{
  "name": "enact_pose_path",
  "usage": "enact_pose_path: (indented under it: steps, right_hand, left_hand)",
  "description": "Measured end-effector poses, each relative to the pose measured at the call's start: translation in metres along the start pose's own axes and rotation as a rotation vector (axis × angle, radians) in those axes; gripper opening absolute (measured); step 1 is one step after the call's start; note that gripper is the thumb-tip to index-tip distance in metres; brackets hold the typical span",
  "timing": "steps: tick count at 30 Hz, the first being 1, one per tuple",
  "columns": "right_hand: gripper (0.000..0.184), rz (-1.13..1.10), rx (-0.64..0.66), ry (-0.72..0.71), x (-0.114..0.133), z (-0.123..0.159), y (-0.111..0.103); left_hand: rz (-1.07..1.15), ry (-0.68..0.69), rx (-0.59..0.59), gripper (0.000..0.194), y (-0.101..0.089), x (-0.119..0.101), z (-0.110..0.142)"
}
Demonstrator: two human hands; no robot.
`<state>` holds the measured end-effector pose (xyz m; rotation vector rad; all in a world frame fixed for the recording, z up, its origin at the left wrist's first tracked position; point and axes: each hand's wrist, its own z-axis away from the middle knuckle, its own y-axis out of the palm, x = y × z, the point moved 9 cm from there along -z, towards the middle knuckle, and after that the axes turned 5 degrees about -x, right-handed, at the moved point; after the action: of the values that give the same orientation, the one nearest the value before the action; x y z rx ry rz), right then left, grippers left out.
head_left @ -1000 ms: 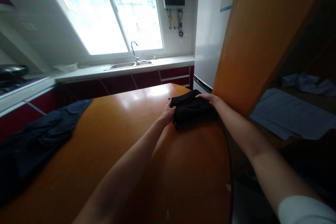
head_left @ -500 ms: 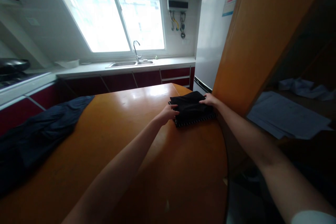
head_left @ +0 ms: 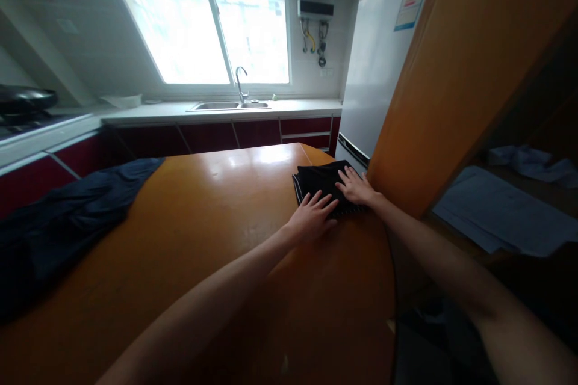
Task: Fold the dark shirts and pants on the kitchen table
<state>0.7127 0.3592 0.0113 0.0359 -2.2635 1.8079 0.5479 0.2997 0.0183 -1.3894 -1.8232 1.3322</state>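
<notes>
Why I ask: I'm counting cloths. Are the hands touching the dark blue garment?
No, the left hand and right hand are over the black cloth, apart from the dark blue garment.

Home kitchen, evidenced by a double-bowl stainless-steel sink [head_left: 217, 106], curved chrome tap [head_left: 238, 82], dark-red flat-fronted cabinets [head_left: 256, 135] and rounded black pan [head_left: 27, 100].

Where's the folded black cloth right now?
In the head view, the folded black cloth lies right of centre on the wooden table, near its far right end, with the left hand and right hand spread over it.
</notes>
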Motion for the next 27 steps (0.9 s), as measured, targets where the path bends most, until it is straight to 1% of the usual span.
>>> enact_pose_path:
  steps: [1,3,4,5,7,9,10,11,14,16,17,19,21,23,25,26,27]
  right_hand:
    - [0.063,-0.006,-0.026,0.019,0.000,-0.008,-0.004]
    - [0.061,0.001,-0.090,0.025,0.006,-0.027,-0.012]
    - [0.060,0.015,-0.105,0.022,0.010,-0.036,-0.012]
    - [0.059,0.035,-0.100,0.021,0.013,-0.044,-0.009]
    - [0.059,0.081,-0.050,0.032,0.014,-0.055,0.003]
    - [0.060,0.111,-0.018,0.065,0.007,-0.060,0.014]
    - [0.061,0.109,-0.017,0.086,0.000,-0.060,0.017]
    - [0.063,0.095,-0.024,0.114,-0.007,-0.060,0.018]
    - [0.070,0.030,-0.058,0.215,-0.030,-0.054,0.011]
    - [0.071,0.018,-0.093,0.249,-0.034,-0.048,-0.001]
    - [0.070,0.020,-0.118,0.248,-0.031,-0.043,-0.007]
    - [0.066,0.024,-0.171,0.205,-0.013,-0.032,-0.018]
    - [0.063,-0.006,-0.167,0.129,0.016,-0.014,-0.017]
    - [0.063,-0.059,-0.097,0.055,0.053,0.011,-0.005]
    - [0.066,-0.082,-0.036,-0.002,0.093,0.042,0.008]
    - [0.066,-0.080,-0.024,-0.035,0.115,0.058,0.014]
    - [0.067,-0.073,-0.041,-0.069,0.138,0.075,0.016]
  left_hand:
    - [0.022,-0.051,-0.024,0.045,-0.007,0.007,-0.009]
    - [0.040,-0.186,-0.086,0.043,-0.020,0.027,-0.034]
    - [0.030,-0.249,-0.106,0.043,-0.024,0.039,-0.047]
    - [0.015,-0.300,-0.094,0.045,-0.023,0.051,-0.058]
    - [-0.001,-0.397,0.017,0.058,-0.007,0.077,-0.071]
    - [0.016,-0.481,0.135,0.071,0.014,0.100,-0.070]
    - [0.027,-0.514,0.153,0.074,0.022,0.109,-0.066]
    - [0.037,-0.539,0.145,0.076,0.026,0.116,-0.061]
    - [0.077,-0.614,0.098,0.081,0.026,0.129,-0.043]
    - [0.112,-0.664,0.088,0.081,0.020,0.132,-0.029]
    - [0.123,-0.673,0.071,0.080,0.015,0.132,-0.022]
    - [0.119,-0.653,0.010,0.075,-0.001,0.128,-0.006]
    - [0.086,-0.633,-0.060,0.066,-0.017,0.125,0.016]
    - [0.036,-0.647,-0.113,0.058,-0.031,0.125,0.047]
    - [-0.010,-0.688,-0.142,0.052,-0.043,0.128,0.083]
    - [-0.028,-0.711,-0.148,0.050,-0.049,0.130,0.102]
    - [-0.044,-0.729,-0.148,0.049,-0.054,0.132,0.121]
